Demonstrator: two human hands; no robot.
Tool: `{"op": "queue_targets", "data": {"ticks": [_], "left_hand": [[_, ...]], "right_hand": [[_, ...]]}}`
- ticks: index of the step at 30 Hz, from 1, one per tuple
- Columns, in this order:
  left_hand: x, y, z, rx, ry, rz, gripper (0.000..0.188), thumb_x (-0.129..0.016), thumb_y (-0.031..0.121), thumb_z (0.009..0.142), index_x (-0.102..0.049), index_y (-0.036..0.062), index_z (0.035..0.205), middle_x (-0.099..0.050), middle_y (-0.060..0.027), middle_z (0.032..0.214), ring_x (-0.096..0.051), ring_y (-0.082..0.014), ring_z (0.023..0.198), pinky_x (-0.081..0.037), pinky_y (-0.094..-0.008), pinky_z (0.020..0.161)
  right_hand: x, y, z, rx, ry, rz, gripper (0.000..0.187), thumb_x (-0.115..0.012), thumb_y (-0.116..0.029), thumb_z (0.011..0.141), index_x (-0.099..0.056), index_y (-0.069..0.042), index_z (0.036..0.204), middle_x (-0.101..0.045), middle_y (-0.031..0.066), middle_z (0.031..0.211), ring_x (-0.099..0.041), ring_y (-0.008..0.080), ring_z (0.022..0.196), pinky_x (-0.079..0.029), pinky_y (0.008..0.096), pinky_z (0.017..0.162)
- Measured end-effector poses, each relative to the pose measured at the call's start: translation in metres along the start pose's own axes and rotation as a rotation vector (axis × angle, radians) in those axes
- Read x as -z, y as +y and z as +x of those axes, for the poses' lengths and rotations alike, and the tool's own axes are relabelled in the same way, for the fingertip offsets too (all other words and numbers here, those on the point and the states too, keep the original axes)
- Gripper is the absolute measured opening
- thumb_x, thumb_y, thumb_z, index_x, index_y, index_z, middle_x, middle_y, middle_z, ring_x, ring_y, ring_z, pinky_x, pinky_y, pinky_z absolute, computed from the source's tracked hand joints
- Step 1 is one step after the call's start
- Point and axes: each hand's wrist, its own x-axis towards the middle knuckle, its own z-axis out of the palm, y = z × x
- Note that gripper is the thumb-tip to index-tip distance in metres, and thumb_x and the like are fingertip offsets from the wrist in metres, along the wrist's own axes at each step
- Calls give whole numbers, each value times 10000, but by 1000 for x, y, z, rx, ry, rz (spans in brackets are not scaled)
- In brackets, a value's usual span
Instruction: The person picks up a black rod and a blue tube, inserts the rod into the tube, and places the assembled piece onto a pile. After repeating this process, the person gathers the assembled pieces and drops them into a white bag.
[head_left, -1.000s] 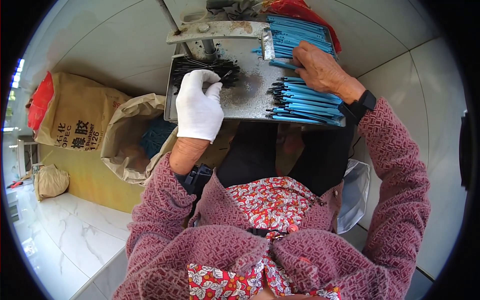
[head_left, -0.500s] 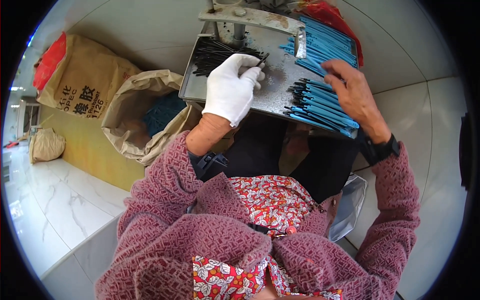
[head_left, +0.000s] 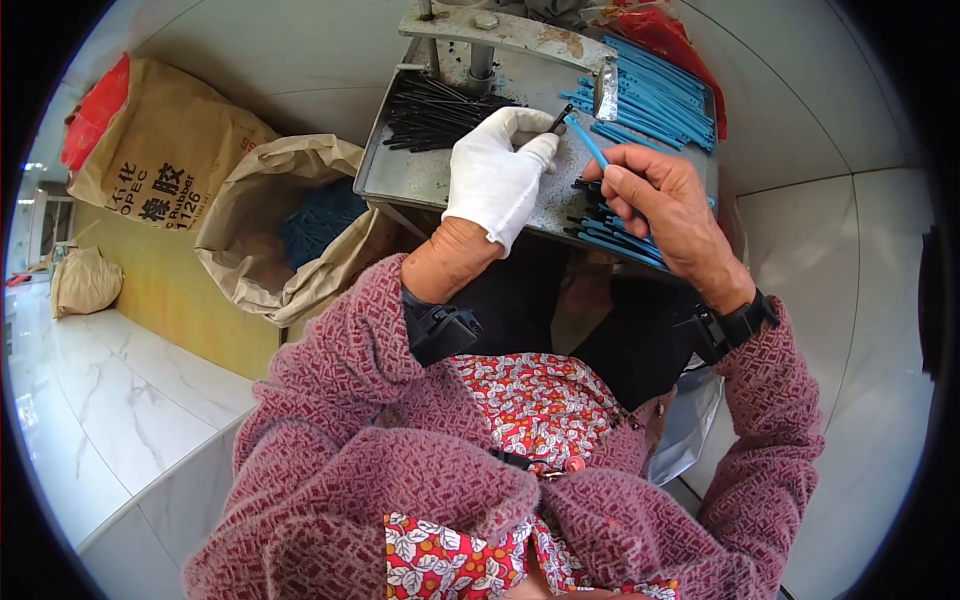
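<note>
My left hand [head_left: 497,175], in a white glove, pinches a thin black stick [head_left: 562,118] between thumb and fingers. In my bare right hand [head_left: 672,208] is a slim blue strip [head_left: 586,142]. The strip's far end meets the tip of the black stick; whether they are joined I cannot tell. Loose black sticks [head_left: 435,112] lie heaped beyond my left hand on a metal tray [head_left: 425,180]. Blue strips [head_left: 665,100] are piled at the tray's far right. Partly hidden under my right hand is a row of blue strips with black ends [head_left: 610,232].
A metal bar on posts [head_left: 520,35] spans the tray's far side. Red plastic [head_left: 705,65] lies behind the blue pile. Left of the tray stand an open paper bag [head_left: 225,240] with blue pieces inside and a brown sack [head_left: 190,130]. A tiled wall [head_left: 800,230] bounds the right.
My right hand has moved left and nearer from the blue pile, now with a blue strip. My left hand has shifted right with the black stick, bringing the two ends together.
</note>
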Motion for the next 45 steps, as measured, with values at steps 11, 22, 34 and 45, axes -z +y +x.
{"op": "queue_targets", "data": {"ticks": [11, 22, 34, 45], "left_hand": [[-19, -1, 9, -125, 72, 52, 349, -546, 267, 1038, -659, -14, 866, -618, -40, 708, -530, -105, 645, -441, -300, 602], [-37, -11, 25, -129, 141, -95, 455, -512, 305, 1042, -628, -52, 786, -566, -78, 606, -515, -159, 580, -440, -370, 575], [-15, -15, -16, -508, 125, 421, 279, -604, 282, 960, -717, 61, 831, -661, -116, 785, -617, -292, 780, -488, -435, 741], [85, 5, -4, -734, 273, 1369, 76, -786, 209, 761, -776, 206, 837, -681, -3, 860, -616, -247, 942, -446, -427, 801]], "right_hand": [[10, -14, 5, 36, -27, -124, 195, -558, -147, 1025, -682, -5, 1077, -574, -52, 743, -413, -14, 591, -307, 152, 499], [21, -21, 14, 117, 12, -446, 198, -568, -142, 1014, -709, -7, 1048, -554, -61, 690, -399, -15, 571, -290, 151, 493], [-10, -1, 3, -5, 119, 37, 203, -607, -157, 1000, -701, -20, 1118, -630, -44, 849, -444, -13, 655, -307, 152, 528], [43, 34, -19, 467, 299, -1035, 150, -608, -68, 936, -707, 12, 1016, -659, 107, 916, -614, 274, 823, -506, 381, 772]]}}
